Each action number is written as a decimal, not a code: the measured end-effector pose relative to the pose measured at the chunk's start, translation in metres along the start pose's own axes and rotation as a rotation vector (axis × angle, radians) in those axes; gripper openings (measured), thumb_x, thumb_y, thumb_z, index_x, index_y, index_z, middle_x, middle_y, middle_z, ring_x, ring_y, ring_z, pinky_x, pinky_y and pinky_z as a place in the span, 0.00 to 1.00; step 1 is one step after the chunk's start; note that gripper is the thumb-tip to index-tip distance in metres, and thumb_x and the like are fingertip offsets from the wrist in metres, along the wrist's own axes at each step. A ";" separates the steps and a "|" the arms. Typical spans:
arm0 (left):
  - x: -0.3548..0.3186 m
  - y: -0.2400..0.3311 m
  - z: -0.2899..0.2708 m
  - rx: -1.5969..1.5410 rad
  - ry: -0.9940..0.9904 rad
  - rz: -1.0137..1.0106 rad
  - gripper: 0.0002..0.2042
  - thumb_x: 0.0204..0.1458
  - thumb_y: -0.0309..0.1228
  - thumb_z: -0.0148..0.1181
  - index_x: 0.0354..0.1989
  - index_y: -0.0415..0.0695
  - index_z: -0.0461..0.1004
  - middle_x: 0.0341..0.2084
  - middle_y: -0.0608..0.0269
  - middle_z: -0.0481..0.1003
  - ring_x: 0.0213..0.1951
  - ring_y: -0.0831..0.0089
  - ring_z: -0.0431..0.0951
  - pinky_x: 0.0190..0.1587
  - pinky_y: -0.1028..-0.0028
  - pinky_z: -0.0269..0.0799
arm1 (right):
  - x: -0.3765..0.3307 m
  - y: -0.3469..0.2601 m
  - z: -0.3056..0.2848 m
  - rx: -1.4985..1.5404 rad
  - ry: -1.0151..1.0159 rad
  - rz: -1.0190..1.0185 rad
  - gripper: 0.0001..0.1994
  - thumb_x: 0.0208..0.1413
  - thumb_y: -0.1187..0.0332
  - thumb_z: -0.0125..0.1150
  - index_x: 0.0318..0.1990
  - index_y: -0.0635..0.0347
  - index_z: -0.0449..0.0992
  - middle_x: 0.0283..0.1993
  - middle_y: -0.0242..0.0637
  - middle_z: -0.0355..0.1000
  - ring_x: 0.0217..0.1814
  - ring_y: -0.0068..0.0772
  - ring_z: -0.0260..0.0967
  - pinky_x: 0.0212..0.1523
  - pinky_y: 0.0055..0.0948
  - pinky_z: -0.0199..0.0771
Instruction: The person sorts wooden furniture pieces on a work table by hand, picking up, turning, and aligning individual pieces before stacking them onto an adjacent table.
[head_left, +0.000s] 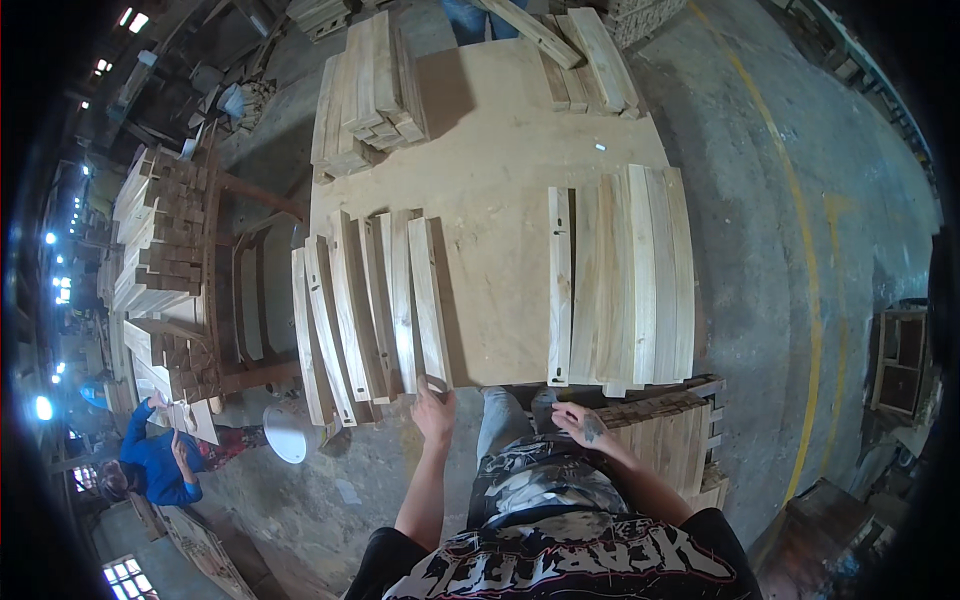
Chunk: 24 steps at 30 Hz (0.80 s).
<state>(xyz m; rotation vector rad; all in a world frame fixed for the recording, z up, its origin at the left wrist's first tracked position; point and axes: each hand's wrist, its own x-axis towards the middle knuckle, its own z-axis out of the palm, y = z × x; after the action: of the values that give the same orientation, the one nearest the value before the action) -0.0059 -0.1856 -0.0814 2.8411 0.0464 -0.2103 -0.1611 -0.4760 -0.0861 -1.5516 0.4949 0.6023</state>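
Head view, left hand (433, 415): fingertips right at the plank's (428, 300) near end; pinching or just touching, can't tell.
Plank: running lengthwise, straight ahead from that hand.
Right hand (580, 425): farther off, fingers loose, seemingly empty.

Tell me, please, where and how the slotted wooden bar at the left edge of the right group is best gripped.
Probably at its middle, coming from the left: the slotted bar is long and narrow, bare tabletop lies along its left side, and other bars lie close on its right.
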 end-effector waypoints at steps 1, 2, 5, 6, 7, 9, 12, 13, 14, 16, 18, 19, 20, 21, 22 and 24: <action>-0.001 0.015 -0.003 0.000 -0.009 0.011 0.34 0.46 0.40 0.65 0.59 0.36 0.60 0.38 0.39 0.76 0.39 0.44 0.78 0.40 0.53 0.73 | -0.002 0.007 -0.004 0.025 0.033 -0.023 0.22 0.61 0.60 0.60 0.57 0.64 0.69 0.52 0.48 0.74 0.53 0.35 0.74 0.53 0.29 0.73; -0.007 0.033 -0.005 -0.016 -0.078 0.000 0.33 0.45 0.40 0.65 0.58 0.36 0.62 0.37 0.39 0.77 0.40 0.44 0.78 0.40 0.52 0.72 | 0.001 0.019 -0.004 0.125 0.082 -0.100 0.20 0.62 0.61 0.58 0.57 0.63 0.70 0.50 0.49 0.75 0.52 0.35 0.75 0.53 0.29 0.73; -0.022 0.069 -0.004 -0.022 -0.234 -0.051 0.34 0.44 0.44 0.65 0.56 0.35 0.64 0.36 0.40 0.78 0.40 0.48 0.79 0.42 0.53 0.72 | 0.003 0.023 -0.007 0.143 0.134 -0.108 0.19 0.61 0.62 0.59 0.57 0.62 0.70 0.48 0.48 0.76 0.51 0.34 0.75 0.52 0.29 0.74; -0.028 0.069 0.006 0.018 -0.187 -0.022 0.34 0.45 0.44 0.65 0.56 0.35 0.63 0.36 0.40 0.78 0.40 0.49 0.79 0.43 0.54 0.72 | 0.002 0.013 -0.007 0.067 0.146 -0.102 0.18 0.61 0.63 0.59 0.55 0.62 0.71 0.46 0.48 0.77 0.49 0.33 0.76 0.51 0.29 0.74; -0.032 0.069 0.014 0.055 -0.141 0.008 0.34 0.45 0.45 0.64 0.57 0.34 0.63 0.37 0.40 0.78 0.40 0.51 0.79 0.44 0.55 0.72 | 0.002 0.003 -0.007 0.066 0.141 -0.102 0.18 0.61 0.63 0.59 0.55 0.62 0.71 0.46 0.48 0.77 0.49 0.33 0.76 0.51 0.29 0.74; -0.035 0.062 0.024 0.072 -0.167 0.000 0.35 0.46 0.45 0.64 0.57 0.33 0.62 0.37 0.41 0.78 0.39 0.51 0.79 0.45 0.56 0.71 | 0.003 -0.015 -0.005 0.046 0.218 -0.193 0.17 0.61 0.63 0.59 0.53 0.61 0.72 0.46 0.47 0.76 0.46 0.34 0.76 0.49 0.30 0.75; -0.037 0.051 0.026 0.090 -0.154 0.003 0.35 0.46 0.44 0.64 0.57 0.33 0.62 0.37 0.43 0.78 0.39 0.50 0.79 0.45 0.57 0.71 | 0.011 -0.045 -0.005 -0.073 0.353 -0.282 0.16 0.58 0.66 0.59 0.53 0.60 0.71 0.48 0.47 0.73 0.49 0.40 0.74 0.49 0.34 0.74; -0.035 0.048 0.024 0.102 -0.154 0.013 0.34 0.46 0.44 0.64 0.57 0.34 0.62 0.36 0.44 0.77 0.38 0.50 0.79 0.44 0.57 0.72 | 0.018 -0.050 -0.007 -0.076 0.356 -0.279 0.16 0.58 0.66 0.59 0.53 0.60 0.71 0.48 0.47 0.73 0.49 0.40 0.74 0.49 0.34 0.74; -0.033 0.045 0.021 0.115 -0.153 0.022 0.33 0.46 0.43 0.64 0.57 0.36 0.63 0.36 0.45 0.77 0.38 0.50 0.79 0.43 0.57 0.72 | 0.026 -0.057 -0.008 -0.245 0.488 -0.377 0.18 0.56 0.67 0.60 0.53 0.59 0.70 0.49 0.47 0.71 0.50 0.44 0.71 0.50 0.36 0.72; -0.030 0.035 0.017 0.118 -0.143 0.016 0.32 0.46 0.42 0.64 0.56 0.37 0.63 0.35 0.45 0.77 0.38 0.50 0.79 0.42 0.57 0.73 | 0.042 -0.066 -0.007 -0.416 0.621 -0.471 0.19 0.54 0.68 0.60 0.54 0.57 0.69 0.50 0.47 0.69 0.52 0.48 0.69 0.51 0.39 0.71; -0.027 0.018 0.013 0.122 -0.130 0.009 0.31 0.46 0.42 0.64 0.56 0.38 0.64 0.35 0.46 0.77 0.38 0.50 0.79 0.41 0.57 0.73 | 0.060 -0.075 -0.004 -0.426 0.727 -0.376 0.24 0.50 0.69 0.62 0.56 0.55 0.66 0.53 0.48 0.65 0.55 0.51 0.65 0.55 0.43 0.68; -0.026 0.006 0.011 0.110 -0.110 0.005 0.29 0.46 0.43 0.65 0.53 0.39 0.66 0.34 0.46 0.77 0.37 0.50 0.79 0.40 0.57 0.74 | 0.068 -0.081 -0.002 -0.425 0.728 -0.376 0.24 0.50 0.69 0.62 0.56 0.55 0.66 0.53 0.48 0.65 0.55 0.51 0.65 0.55 0.43 0.68; -0.025 -0.004 0.009 0.097 -0.091 0.003 0.27 0.46 0.44 0.66 0.51 0.40 0.67 0.33 0.46 0.77 0.37 0.50 0.79 0.40 0.57 0.74 | 0.075 -0.087 0.000 -0.394 0.786 -0.327 0.26 0.49 0.69 0.64 0.57 0.54 0.65 0.54 0.48 0.64 0.56 0.52 0.64 0.55 0.44 0.67; -0.022 -0.009 0.006 0.091 -0.096 0.013 0.27 0.46 0.44 0.66 0.51 0.40 0.67 0.33 0.46 0.77 0.37 0.50 0.79 0.40 0.57 0.74 | 0.083 -0.087 -0.002 -0.366 0.853 -0.273 0.27 0.48 0.69 0.65 0.58 0.54 0.64 0.54 0.48 0.63 0.56 0.53 0.63 0.55 0.45 0.67; -0.019 -0.012 0.002 0.086 -0.153 -0.011 0.27 0.45 0.45 0.67 0.48 0.39 0.69 0.33 0.46 0.77 0.37 0.50 0.79 0.40 0.56 0.74 | 0.091 -0.088 -0.004 -0.420 0.881 -0.197 0.30 0.46 0.69 0.67 0.59 0.52 0.63 0.57 0.47 0.60 0.58 0.54 0.61 0.55 0.46 0.66; -0.014 -0.019 0.000 0.136 -0.243 -0.047 0.28 0.41 0.50 0.70 0.41 0.38 0.71 0.32 0.46 0.78 0.35 0.50 0.80 0.39 0.56 0.75 | 0.097 -0.092 -0.006 -0.546 0.926 -0.173 0.32 0.46 0.69 0.67 0.60 0.52 0.62 0.58 0.47 0.59 0.59 0.54 0.60 0.56 0.47 0.65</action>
<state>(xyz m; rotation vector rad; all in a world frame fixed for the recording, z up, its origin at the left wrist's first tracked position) -0.0206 -0.1674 -0.0847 2.9270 0.0496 -0.5879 -0.0279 -0.4715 -0.0778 -2.3495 0.9174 -0.1868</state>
